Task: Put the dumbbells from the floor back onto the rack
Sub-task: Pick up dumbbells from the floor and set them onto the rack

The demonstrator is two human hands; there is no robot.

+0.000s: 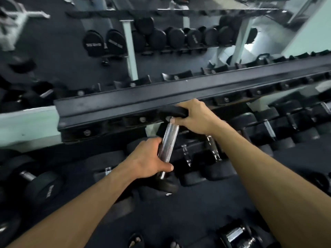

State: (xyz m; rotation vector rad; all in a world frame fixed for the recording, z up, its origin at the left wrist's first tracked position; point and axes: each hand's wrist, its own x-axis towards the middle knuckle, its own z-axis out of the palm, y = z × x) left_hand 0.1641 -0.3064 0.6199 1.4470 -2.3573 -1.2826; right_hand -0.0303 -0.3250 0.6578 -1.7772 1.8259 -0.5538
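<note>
The dumbbell (167, 145) is off the floor and tilted up at the rack (179, 90); the left hand (148, 160) is wrapped round its knurled chrome handle, the right hand (193, 117) grips the upper rubber head, which sits right at the black steel rail; I'd say this is the lift-on step; next it wants levelling and settling into a free cradle; more round black dumbbells fill the lower tier (268, 126) beneath.
</note>
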